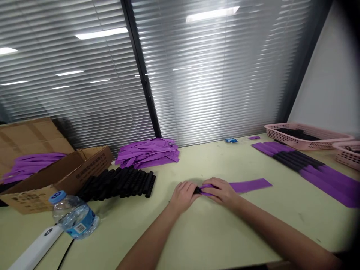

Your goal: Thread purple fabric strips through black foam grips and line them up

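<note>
Near the middle of the pale table, my left hand [183, 195] is wrapped round a black tube [197, 190], of which only the right end shows. Just right of it my right hand [222, 192] pinches a purple strip [250, 185] close to the tube's end. The strip's free part lies flat on the table to the right of my fingers. Whether the strip enters the tube is too small to tell.
At left stand an open cardboard box [81, 167], a tilted water bottle [78, 219], a pile of black tubes [123, 182] and purple strips [149, 152] behind. Strips with black tubes [298, 159] lie at right, before a pink basket [323, 143] and another.
</note>
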{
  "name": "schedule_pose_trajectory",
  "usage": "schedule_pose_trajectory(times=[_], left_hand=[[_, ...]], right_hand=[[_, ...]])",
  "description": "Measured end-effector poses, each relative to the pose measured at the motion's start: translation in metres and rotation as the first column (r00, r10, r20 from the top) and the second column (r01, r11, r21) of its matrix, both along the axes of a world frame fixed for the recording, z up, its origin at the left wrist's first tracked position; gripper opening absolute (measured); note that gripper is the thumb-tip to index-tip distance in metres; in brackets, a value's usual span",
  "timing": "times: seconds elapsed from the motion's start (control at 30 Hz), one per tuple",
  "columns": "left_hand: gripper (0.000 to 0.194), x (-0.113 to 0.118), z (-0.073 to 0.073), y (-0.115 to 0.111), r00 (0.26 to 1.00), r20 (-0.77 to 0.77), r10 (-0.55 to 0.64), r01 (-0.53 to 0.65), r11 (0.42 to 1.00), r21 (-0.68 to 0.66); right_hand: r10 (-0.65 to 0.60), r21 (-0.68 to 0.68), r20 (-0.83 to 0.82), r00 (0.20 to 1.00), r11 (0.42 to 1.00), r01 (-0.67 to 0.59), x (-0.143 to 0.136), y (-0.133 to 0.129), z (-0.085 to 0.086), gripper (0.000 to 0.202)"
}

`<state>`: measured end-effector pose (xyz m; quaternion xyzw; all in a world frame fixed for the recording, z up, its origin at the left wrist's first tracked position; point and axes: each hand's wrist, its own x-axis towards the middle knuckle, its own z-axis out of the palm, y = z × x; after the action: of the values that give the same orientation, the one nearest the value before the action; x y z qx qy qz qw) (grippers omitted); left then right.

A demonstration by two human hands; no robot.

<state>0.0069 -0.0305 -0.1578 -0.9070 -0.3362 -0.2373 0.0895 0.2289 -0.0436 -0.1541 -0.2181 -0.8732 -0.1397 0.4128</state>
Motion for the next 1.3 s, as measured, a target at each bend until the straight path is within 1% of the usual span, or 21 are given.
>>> schedule_pose_trajectory(times=[0.13, 0.3, 0.37, 0.53, 0.73, 0.9, 1.03, 1.13, 1.3], left_hand=[[0.03, -0.001, -0.001, 0.003, 0.999, 0.035, 0.033, -0.034, 0.999, 0.013], [0.025, -0.002, 0.001, 0.005, 0.982, 0.101, 0.159, -0.155, 0.987, -0.053], [0.024, -0.002, 0.0, 0.006, 0.975, 0.123, 0.188, -0.179, 0.981, -0.081], [0.025, -0.003, -0.004, 0.009, 0.978, 0.164, 0.126, -0.11, 0.988, -0.104], [0.021, -0.004, -0.005, 0.01, 0.98, 0.187, 0.066, -0.052, 0.996, -0.076], [0.021, -0.004, -0.004, 0.009, 0.985, 0.167, 0.04, -0.034, 0.999, -0.041], [0.022, -0.004, -0.005, 0.009, 0.989, 0.146, 0.031, -0.028, 0.999, -0.02], [0.021, -0.005, -0.006, 0.012, 0.989, 0.143, 0.039, -0.034, 0.999, -0.033], [0.015, -0.006, -0.006, 0.019, 0.981, 0.189, 0.052, -0.038, 0.996, -0.079]], right_hand=[[0.012, 0.002, -0.008, 1.0, 1.0, -0.012, 0.004, 0.002, -0.003, 0.021], [-0.004, 0.04, -0.066, 0.998, 0.999, 0.007, 0.005, 0.002, -0.005, 0.024], [-0.019, 0.043, -0.069, 0.997, 0.999, 0.022, 0.005, 0.002, -0.004, 0.025], [-0.01, 0.035, -0.082, 0.997, 0.999, 0.013, 0.004, 0.004, -0.006, 0.022], [-0.015, 0.018, -0.109, 0.994, 1.0, 0.017, 0.001, 0.002, -0.005, 0.018], [-0.008, 0.003, -0.1, 0.995, 1.0, 0.008, -0.001, -0.001, -0.003, 0.018], [0.0, 0.004, -0.112, 0.994, 1.0, 0.0, -0.004, -0.002, -0.003, 0.015], [-0.011, -0.042, -0.114, 0.993, 0.999, 0.006, -0.005, -0.001, -0.004, 0.014], [-0.071, -0.108, -0.071, 0.995, 0.992, 0.063, -0.001, 0.004, -0.002, 0.017]])
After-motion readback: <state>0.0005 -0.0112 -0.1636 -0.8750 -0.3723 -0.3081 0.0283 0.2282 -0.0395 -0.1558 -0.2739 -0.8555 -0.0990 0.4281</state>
